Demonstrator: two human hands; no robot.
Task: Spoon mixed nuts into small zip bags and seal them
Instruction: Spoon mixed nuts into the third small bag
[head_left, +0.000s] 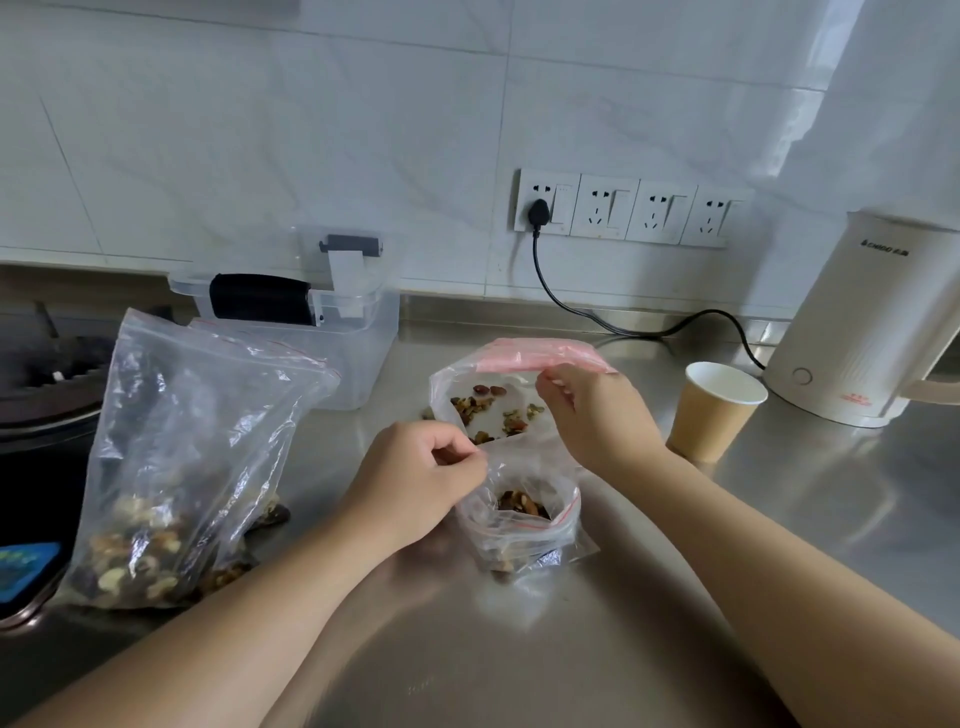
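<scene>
**Small bag held open, no spoon in sight**

I'm looking down at the steel counter (779, 519), and the biggest thing on it is the large bag of mixed nuts (171, 467), standing slumped at my left with its mouth loosely gaping and a few nuts spilled beside its base. Behind it sits a clear plastic box (332, 332); off to my right are the white kettle (862, 322) and a paper cup (717, 408).

Dead centre, a medium bag (488, 410) with a pink zip strip lies open with a thin scatter of nuts inside. Just in front of it stands the small zip bag (522, 525), mouth open, already holding a modest heap of nuts.

My left hand (415, 483) has its fingers curled tight, thumb and forefinger pinching the small bag's near-left rim. My right hand (592, 410) pinches the pink edge of the medium bag, the other fingers loosely bent.

I judge I'm mid-fill or about to seal. Next calls for either more nuts, though I see no spoon, or bringing both hands to the small bag's red zip and pressing it shut along its length without tipping it.
</scene>
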